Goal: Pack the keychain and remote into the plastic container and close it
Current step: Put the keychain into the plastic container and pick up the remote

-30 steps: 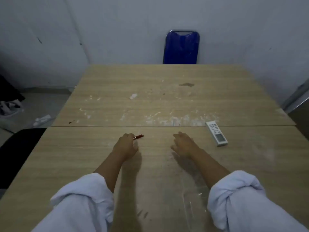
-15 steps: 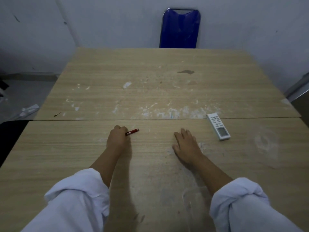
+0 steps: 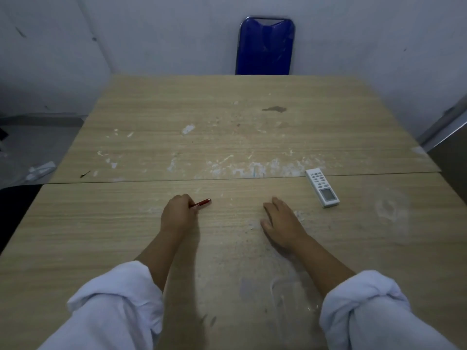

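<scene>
The white remote (image 3: pixel 321 187) lies flat on the wooden table (image 3: pixel 252 137), face up — buttons at its far end, small grey screen at the near end, angled slightly. A slim red item with a silver tip (image 3: pixel 201 203) — perhaps the keychain — pokes out of the closed left hand (image 3: pixel 177 213).

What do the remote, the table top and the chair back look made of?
Remote: likely hard white plastic, matte, with moulded keys and a grey display window.
Table top: probably wood-grain laminate; uniform printed streaks, white scuffs, straight seam.
Chair back: seemingly glossy blue vinyl with creased highlights, inside a shiny metal frame.
</scene>
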{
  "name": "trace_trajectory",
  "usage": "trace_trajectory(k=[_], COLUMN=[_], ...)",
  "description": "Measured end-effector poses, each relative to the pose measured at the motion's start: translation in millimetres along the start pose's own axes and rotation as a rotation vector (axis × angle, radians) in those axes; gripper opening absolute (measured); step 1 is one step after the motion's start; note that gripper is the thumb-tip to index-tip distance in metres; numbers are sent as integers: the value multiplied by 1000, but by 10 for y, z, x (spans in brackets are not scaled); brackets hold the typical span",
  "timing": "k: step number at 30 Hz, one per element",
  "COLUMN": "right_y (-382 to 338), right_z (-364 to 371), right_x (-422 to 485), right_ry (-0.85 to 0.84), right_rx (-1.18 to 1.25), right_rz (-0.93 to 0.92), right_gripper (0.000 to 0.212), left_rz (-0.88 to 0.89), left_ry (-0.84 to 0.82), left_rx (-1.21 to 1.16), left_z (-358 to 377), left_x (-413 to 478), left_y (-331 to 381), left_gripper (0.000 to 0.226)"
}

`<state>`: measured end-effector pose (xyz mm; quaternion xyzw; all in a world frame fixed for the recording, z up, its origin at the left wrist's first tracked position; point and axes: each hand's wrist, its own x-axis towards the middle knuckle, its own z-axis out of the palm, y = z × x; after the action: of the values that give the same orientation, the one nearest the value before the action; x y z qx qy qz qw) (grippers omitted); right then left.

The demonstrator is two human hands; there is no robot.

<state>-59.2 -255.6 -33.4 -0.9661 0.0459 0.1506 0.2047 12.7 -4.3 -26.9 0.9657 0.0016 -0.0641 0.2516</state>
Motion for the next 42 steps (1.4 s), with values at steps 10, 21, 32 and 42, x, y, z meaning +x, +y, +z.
trace_trajectory(k=[10,21,32,42], right_y=[347,868,1051,1116], right_z=[-169,-133,2,-27], right_x=[-721,-1404,-1509,-1527], right_ry=[90,129,150,140], right_rx=[136,180,242,287], right_rz=[63,128,76,-3], right_gripper=[44,36,23,26], left_rz=[156,295,501,554], left_ry=[51,-70,-224,-251], left_rx=[-228,-452,-232,-115], left_z=[75,411,880,978], left_x=[-776,-1645,-1866,-1878], left_y=[422,989,1213,1139], left_gripper=[8,5,6,12])
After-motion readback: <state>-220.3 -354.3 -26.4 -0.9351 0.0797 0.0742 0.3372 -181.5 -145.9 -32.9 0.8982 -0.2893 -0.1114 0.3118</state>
